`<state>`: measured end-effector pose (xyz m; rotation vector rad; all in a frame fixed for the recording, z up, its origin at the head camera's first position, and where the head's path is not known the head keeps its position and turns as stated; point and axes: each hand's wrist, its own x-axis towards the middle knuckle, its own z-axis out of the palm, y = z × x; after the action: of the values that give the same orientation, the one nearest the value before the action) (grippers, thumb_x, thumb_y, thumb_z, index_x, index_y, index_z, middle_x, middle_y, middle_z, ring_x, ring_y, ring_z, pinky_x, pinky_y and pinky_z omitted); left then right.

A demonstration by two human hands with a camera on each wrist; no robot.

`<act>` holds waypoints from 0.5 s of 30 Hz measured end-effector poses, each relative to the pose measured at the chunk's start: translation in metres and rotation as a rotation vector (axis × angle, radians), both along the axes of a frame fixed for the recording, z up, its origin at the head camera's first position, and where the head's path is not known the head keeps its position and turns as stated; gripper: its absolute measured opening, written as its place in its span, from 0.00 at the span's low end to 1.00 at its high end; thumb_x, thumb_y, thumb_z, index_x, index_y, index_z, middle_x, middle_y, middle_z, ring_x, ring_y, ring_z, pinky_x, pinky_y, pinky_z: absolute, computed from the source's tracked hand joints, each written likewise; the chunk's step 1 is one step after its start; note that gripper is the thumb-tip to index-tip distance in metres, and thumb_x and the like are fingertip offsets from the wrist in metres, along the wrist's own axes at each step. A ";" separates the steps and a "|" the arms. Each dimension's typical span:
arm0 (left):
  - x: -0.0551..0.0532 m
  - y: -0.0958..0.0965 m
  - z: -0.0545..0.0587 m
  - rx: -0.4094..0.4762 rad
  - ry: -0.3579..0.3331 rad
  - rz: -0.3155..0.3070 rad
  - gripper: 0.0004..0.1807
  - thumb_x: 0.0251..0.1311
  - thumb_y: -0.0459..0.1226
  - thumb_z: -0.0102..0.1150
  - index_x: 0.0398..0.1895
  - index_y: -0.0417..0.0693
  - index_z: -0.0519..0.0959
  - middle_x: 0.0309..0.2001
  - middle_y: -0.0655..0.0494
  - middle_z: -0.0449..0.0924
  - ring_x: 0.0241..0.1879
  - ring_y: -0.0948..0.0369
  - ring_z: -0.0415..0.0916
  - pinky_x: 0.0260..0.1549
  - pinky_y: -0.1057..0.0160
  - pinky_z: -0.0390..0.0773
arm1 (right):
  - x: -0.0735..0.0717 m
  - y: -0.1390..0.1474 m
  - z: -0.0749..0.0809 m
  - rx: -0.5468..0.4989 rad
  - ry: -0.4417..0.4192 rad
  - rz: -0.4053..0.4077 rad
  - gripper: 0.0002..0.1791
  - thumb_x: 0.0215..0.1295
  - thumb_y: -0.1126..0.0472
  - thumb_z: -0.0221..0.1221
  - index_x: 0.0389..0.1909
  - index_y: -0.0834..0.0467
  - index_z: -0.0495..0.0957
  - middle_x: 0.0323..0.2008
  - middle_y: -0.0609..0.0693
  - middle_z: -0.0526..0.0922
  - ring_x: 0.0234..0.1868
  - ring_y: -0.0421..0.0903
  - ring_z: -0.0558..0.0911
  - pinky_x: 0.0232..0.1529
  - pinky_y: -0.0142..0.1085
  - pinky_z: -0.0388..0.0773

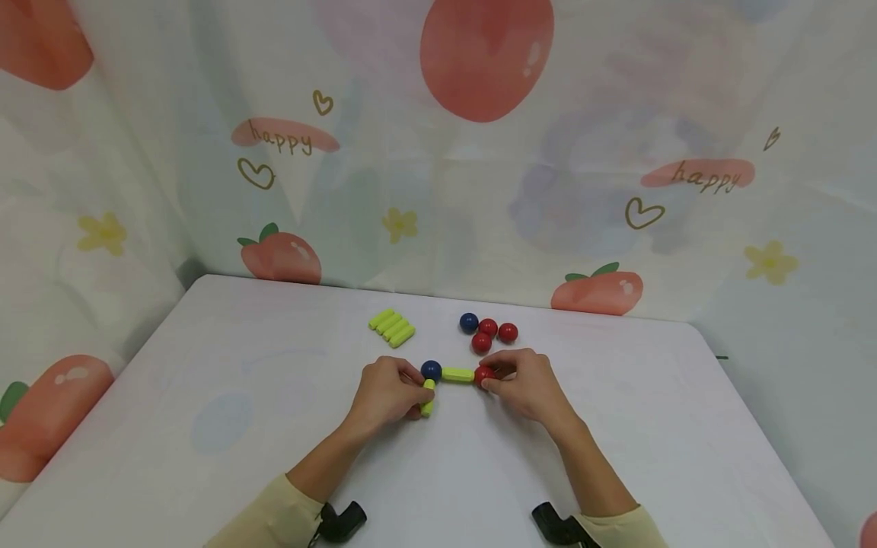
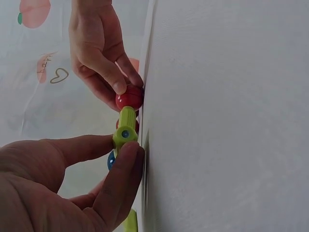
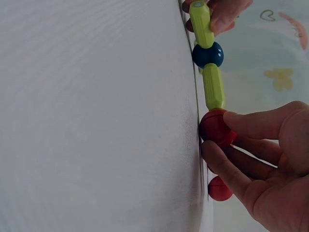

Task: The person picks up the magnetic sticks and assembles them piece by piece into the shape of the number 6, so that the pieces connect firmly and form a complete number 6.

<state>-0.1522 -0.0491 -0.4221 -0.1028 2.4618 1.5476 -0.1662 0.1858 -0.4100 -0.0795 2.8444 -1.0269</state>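
A blue ball (image 1: 431,371) joins two yellow-green rods at a corner. One rod (image 1: 457,374) runs right to a red ball (image 1: 483,375); the other rod (image 1: 428,397) points toward the person. My left hand (image 1: 389,392) pinches this near rod between thumb and fingers, beside the blue ball. In the left wrist view the near rod's free end (image 2: 125,134) shows a small round metal-like spot. My right hand (image 1: 526,384) holds the red ball between thumb and fingers, seen closely in the right wrist view, where the connecting rod (image 3: 213,87) touches the ball.
Several loose yellow-green rods (image 1: 392,328) lie side by side behind the left hand. Behind the right hand sit another blue ball (image 1: 469,323) and several red balls (image 1: 508,332). The white table (image 1: 274,426) ends at a printed curtain (image 1: 438,190).
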 end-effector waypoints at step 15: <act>0.000 0.001 -0.001 -0.012 0.009 -0.008 0.10 0.53 0.33 0.76 0.36 0.42 0.84 0.25 0.55 0.86 0.20 0.62 0.82 0.24 0.66 0.83 | -0.002 0.000 -0.002 -0.002 -0.002 -0.005 0.16 0.63 0.61 0.72 0.52 0.54 0.88 0.39 0.48 0.89 0.44 0.47 0.85 0.46 0.41 0.85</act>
<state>-0.1526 -0.0484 -0.4232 -0.0887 2.4754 1.5336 -0.1686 0.1863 -0.4121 -0.0723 2.8434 -1.0299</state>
